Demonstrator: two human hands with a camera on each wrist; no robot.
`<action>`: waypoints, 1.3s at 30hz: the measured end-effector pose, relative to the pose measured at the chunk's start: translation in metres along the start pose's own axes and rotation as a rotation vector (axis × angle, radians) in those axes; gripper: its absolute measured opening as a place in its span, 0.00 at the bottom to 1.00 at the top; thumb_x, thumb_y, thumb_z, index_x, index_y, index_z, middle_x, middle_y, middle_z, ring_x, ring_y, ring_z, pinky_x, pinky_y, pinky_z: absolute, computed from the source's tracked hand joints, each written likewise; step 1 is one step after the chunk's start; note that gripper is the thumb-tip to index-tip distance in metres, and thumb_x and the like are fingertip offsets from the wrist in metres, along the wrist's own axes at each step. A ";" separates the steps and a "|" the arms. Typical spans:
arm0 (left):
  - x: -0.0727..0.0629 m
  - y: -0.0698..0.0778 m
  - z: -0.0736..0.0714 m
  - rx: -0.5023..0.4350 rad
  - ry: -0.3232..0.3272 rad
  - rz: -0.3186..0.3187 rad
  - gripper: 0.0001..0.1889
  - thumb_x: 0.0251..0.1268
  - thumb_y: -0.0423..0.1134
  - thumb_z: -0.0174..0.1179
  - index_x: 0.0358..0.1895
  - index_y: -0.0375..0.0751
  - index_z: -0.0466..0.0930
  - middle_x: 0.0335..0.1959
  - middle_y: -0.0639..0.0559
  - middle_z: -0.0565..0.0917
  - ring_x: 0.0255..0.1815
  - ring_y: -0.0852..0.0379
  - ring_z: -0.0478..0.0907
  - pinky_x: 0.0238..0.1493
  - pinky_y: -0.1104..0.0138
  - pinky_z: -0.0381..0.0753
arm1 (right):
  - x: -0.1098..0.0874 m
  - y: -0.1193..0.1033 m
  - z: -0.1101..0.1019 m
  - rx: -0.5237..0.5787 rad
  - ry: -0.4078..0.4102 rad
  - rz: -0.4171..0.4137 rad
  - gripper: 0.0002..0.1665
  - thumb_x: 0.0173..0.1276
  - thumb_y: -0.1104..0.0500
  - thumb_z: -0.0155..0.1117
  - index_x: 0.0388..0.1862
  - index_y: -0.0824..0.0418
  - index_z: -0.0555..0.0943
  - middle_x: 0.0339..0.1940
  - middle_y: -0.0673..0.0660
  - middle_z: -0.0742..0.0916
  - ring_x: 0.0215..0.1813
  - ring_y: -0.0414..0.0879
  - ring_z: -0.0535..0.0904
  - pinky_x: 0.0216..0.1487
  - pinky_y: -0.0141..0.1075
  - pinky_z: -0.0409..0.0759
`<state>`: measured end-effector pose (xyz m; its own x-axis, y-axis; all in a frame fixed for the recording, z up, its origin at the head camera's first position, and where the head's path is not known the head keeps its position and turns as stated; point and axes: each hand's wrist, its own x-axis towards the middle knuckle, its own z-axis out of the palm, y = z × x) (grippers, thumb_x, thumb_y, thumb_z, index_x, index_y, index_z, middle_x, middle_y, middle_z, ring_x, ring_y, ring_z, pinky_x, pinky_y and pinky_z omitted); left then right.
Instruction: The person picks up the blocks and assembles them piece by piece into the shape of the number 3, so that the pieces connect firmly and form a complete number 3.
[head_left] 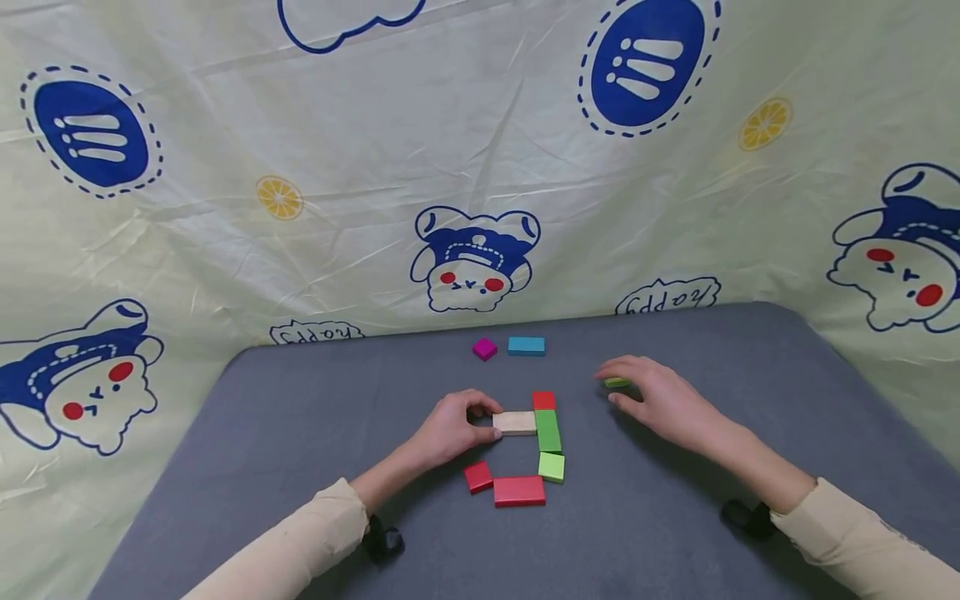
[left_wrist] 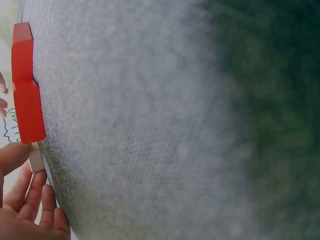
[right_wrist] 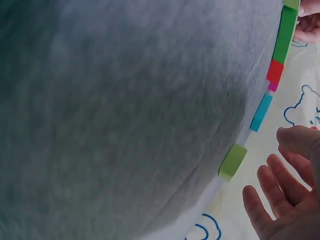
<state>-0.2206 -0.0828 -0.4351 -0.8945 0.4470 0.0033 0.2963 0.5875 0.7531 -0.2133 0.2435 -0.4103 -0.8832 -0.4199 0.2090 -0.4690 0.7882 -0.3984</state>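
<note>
My left hand (head_left: 450,427) pinches the left end of a pale wooden block (head_left: 514,423) between thumb and fingers. That block lies flat, its right end against a green block (head_left: 549,431). A small red block (head_left: 543,401) sits at the green one's far end, a light green square block (head_left: 552,467) at its near end. Along the near side are a long red block (head_left: 520,492) and a red square block (head_left: 477,477). My right hand (head_left: 667,400) hovers with relaxed fingers over another light green block (head_left: 617,382); in the right wrist view a gap separates the fingers from this block (right_wrist: 233,161).
Toward the table's far edge lie a magenta block (head_left: 484,349) and a blue block (head_left: 527,347). The grey tabletop (head_left: 315,433) ends at a printed cloth (head_left: 360,250) hanging behind it. A black device (head_left: 382,540) is strapped beneath the left wrist.
</note>
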 end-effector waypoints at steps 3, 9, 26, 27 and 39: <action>0.001 0.000 0.000 0.009 -0.003 0.002 0.13 0.60 0.36 0.68 0.49 0.46 0.85 0.43 0.55 0.80 0.45 0.55 0.72 0.48 0.63 0.73 | 0.002 0.007 -0.004 -0.006 -0.024 -0.013 0.22 0.65 0.64 0.68 0.59 0.63 0.80 0.60 0.61 0.80 0.63 0.60 0.73 0.60 0.57 0.70; 0.003 0.000 -0.001 0.022 -0.017 0.020 0.13 0.60 0.35 0.68 0.48 0.44 0.84 0.43 0.54 0.80 0.45 0.55 0.72 0.48 0.63 0.74 | 0.010 0.022 -0.009 -0.026 -0.085 -0.029 0.24 0.66 0.63 0.68 0.61 0.64 0.79 0.61 0.63 0.79 0.65 0.62 0.71 0.61 0.59 0.68; 0.003 0.001 0.000 0.025 -0.005 0.022 0.13 0.60 0.35 0.69 0.48 0.45 0.84 0.43 0.55 0.80 0.45 0.57 0.72 0.49 0.62 0.73 | 0.024 0.028 0.002 0.028 -0.122 -0.012 0.21 0.63 0.68 0.68 0.56 0.66 0.81 0.53 0.62 0.83 0.56 0.59 0.78 0.54 0.55 0.74; 0.003 0.001 0.000 0.020 -0.007 0.018 0.13 0.60 0.35 0.69 0.48 0.45 0.84 0.43 0.55 0.79 0.45 0.56 0.72 0.49 0.62 0.73 | 0.024 0.027 0.003 0.029 -0.122 -0.014 0.21 0.63 0.68 0.68 0.56 0.66 0.81 0.53 0.62 0.83 0.55 0.59 0.78 0.54 0.55 0.74; 0.001 0.000 0.000 0.013 -0.005 0.019 0.13 0.61 0.34 0.68 0.49 0.44 0.84 0.44 0.54 0.80 0.45 0.55 0.72 0.50 0.62 0.73 | 0.037 0.015 0.011 0.052 -0.134 -0.034 0.21 0.66 0.65 0.67 0.59 0.63 0.80 0.56 0.60 0.83 0.59 0.58 0.76 0.58 0.56 0.72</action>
<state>-0.2212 -0.0827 -0.4346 -0.8870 0.4615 0.0140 0.3174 0.5875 0.7443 -0.2532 0.2344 -0.4186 -0.8568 -0.5052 0.1033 -0.4950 0.7497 -0.4393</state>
